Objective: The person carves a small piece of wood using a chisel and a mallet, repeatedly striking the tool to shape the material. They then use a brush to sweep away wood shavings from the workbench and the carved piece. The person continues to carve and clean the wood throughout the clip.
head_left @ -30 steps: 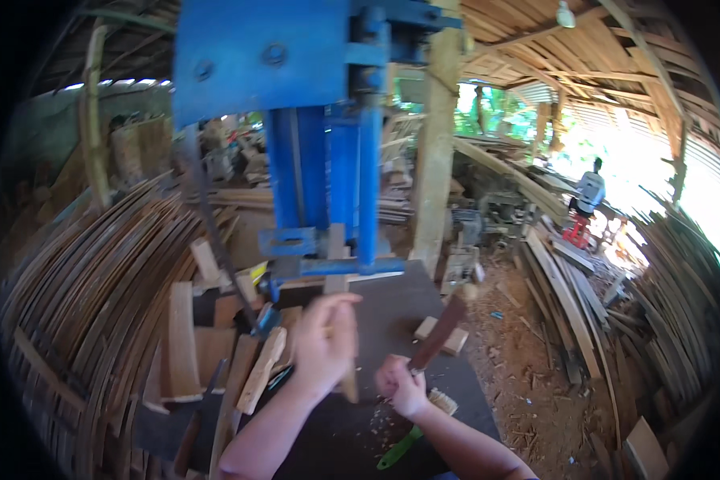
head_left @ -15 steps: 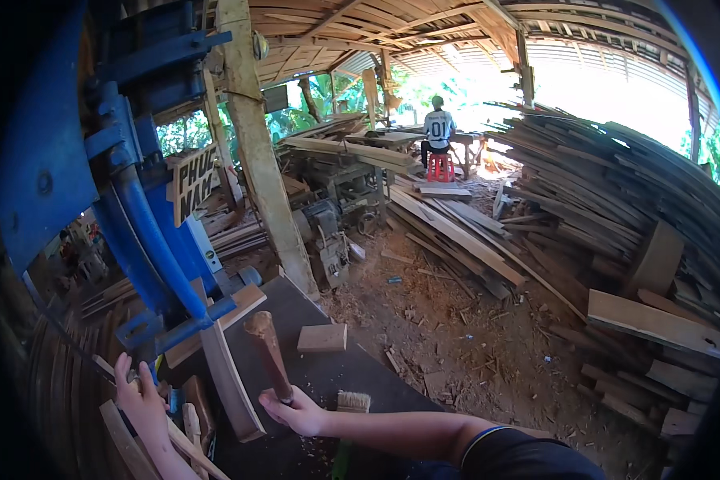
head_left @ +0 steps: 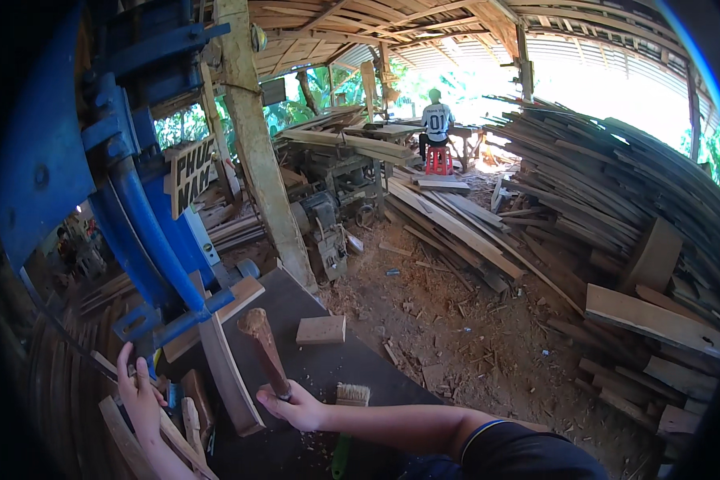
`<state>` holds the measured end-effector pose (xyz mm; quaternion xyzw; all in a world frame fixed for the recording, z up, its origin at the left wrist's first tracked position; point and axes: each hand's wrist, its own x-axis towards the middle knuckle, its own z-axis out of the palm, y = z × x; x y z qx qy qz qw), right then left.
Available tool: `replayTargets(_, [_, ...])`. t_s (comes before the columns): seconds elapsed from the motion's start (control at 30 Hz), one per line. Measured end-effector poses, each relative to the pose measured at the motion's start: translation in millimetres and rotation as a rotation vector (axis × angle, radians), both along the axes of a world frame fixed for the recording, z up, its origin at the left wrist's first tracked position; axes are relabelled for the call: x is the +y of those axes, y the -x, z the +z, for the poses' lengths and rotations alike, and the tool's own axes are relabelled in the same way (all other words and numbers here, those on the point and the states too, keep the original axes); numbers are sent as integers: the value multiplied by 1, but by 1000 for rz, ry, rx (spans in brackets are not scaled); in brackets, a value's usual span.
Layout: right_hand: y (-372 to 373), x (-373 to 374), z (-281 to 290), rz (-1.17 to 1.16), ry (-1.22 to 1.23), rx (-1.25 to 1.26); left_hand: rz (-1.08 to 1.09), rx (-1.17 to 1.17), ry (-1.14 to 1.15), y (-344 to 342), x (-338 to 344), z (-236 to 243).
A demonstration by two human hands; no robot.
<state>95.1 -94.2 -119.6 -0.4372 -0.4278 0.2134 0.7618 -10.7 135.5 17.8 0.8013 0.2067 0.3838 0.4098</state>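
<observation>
My right hand point(head_left: 298, 408) is closed around the thin lower end of a brown wooden mallet point(head_left: 262, 346), which stands tilted on the dark work table point(head_left: 312, 368) with its thick end up. A curved wooden piece point(head_left: 226, 374) leans just to its left, below the blue machine point(head_left: 148, 232). My left hand point(head_left: 140, 394) rests with fingers apart on thin wooden slats point(head_left: 124, 436) at the table's left edge, holding nothing. A brush with a green handle point(head_left: 349, 398) lies right beside my right wrist.
A small flat wood block point(head_left: 322, 330) lies on the table behind the mallet. A wooden post point(head_left: 256, 152) rises past the table. Planks are stacked at the right point(head_left: 616, 184) over a dirt floor point(head_left: 472, 336). A person point(head_left: 435, 122) sits far off on a red stool.
The view has swung to the right, away from the machine. My right hand moved to the mallet and closed on its handle. My left hand shifted to the slats at the left.
</observation>
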Motion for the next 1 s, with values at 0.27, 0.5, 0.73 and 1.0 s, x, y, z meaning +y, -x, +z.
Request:
replayTargets(0.27, [1, -3, 4, 27, 39, 24, -37, -84, -54, 0, 2, 0])
replayTargets(0.5, [-1, -1, 0, 37, 14, 38, -85, -103, -13, 0, 5, -3])
replayTargets(0.73, [0, 0, 0, 30, 14, 48, -80, -82, 20, -3, 17, -11])
replayTargets(1.0, [0, 1, -1, 13, 11, 27, -53, -110, 33, -5, 12, -10])
